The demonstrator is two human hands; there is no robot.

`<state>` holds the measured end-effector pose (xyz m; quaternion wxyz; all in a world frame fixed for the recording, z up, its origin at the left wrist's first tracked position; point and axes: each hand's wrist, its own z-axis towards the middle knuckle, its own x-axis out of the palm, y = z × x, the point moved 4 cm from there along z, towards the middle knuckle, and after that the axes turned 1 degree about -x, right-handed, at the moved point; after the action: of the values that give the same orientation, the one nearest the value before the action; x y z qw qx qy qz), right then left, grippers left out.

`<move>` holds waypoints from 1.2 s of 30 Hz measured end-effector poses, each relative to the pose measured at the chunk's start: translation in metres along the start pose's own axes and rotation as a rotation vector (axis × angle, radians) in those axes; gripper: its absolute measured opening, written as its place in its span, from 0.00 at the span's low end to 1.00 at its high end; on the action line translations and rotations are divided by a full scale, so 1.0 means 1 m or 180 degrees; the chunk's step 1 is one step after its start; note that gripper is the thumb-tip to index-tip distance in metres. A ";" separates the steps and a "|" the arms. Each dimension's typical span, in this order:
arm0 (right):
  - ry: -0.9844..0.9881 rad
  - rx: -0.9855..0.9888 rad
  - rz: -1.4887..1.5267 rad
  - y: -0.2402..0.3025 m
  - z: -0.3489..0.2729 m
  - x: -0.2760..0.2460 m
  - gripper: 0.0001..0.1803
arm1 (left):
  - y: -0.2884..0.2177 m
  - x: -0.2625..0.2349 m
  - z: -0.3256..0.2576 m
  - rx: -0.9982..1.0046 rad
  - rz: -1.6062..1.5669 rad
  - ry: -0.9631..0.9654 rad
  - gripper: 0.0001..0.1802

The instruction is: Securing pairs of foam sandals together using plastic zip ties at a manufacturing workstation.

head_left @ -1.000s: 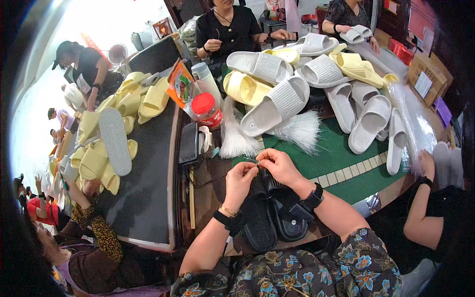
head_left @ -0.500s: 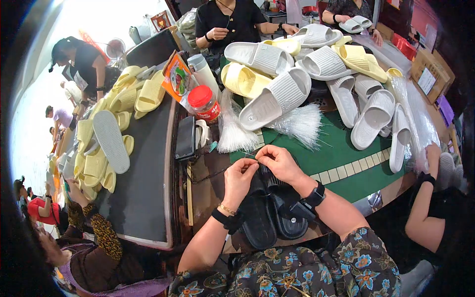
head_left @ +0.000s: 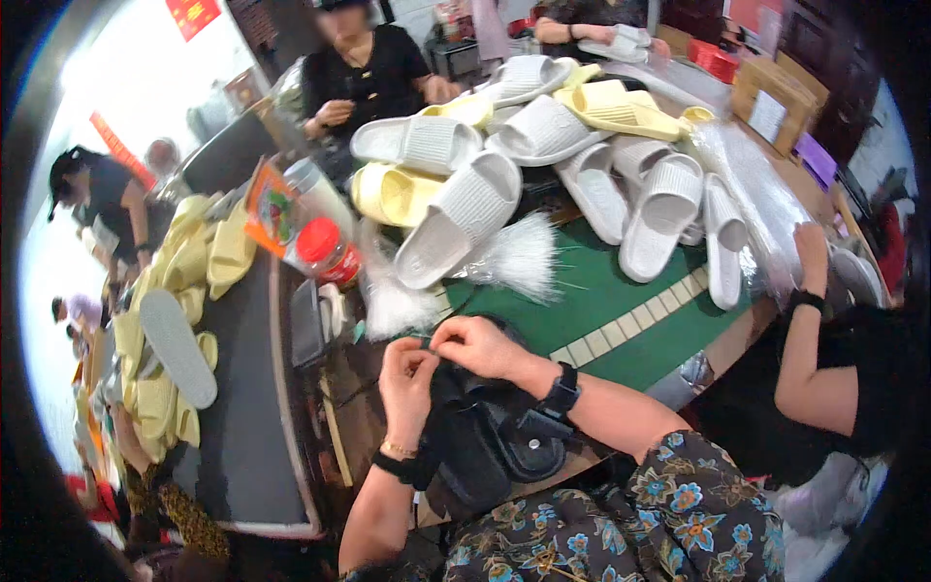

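My left hand (head_left: 405,386) and my right hand (head_left: 483,347) meet fingertip to fingertip in front of me, both closed in a pinch. Whatever lies between the fingertips is too thin and small to name. Just below them rests a pair of black slippers (head_left: 465,480), partly covered by my right wrist and forearm. Beyond my hands lie two bundles of thin white plastic strands (head_left: 519,260), the left bundle (head_left: 398,306) being the nearer one to my fingers.
Grey slippers (head_left: 464,221) and yellow slippers (head_left: 393,194) are heaped on the green mat (head_left: 621,301). To the left are a red-lidded jar (head_left: 325,250), a phone (head_left: 306,322) and a dark conveyor belt (head_left: 242,427) with more slippers. Co-workers sit around; one arm (head_left: 813,291) reaches in at right.
The view has swung, so the table and its things sit farther left. My hands stay pinched together over the black slippers. At the right, the co-worker's arm remains by the plastic wrap.
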<state>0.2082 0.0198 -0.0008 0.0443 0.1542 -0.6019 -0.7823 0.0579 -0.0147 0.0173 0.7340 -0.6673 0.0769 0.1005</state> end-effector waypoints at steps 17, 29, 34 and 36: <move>0.0099 0.0010 0.0127 -0.007 -0.002 -0.001 0.08 | 0.010 0.004 0.005 0.0002 -0.0427 0.0125 0.10; -0.0606 0.0094 0.1581 -0.001 -0.002 -0.008 0.04 | -0.027 -0.029 -0.017 0.0186 0.0190 -0.0153 0.17; -0.1697 -0.0251 0.1793 0.023 -0.014 -0.075 0.03 | -0.147 -0.055 -0.073 0.0612 -0.1158 0.0397 0.16; -0.1980 -0.0760 0.1994 0.070 -0.013 -0.081 0.03 | -0.184 -0.094 -0.112 0.2232 -0.1304 0.1050 0.22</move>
<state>0.2805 0.0091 0.0780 0.1133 -0.2837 -0.5098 -0.8042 0.0157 -0.1468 0.2068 0.8988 -0.3863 0.0886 -0.1872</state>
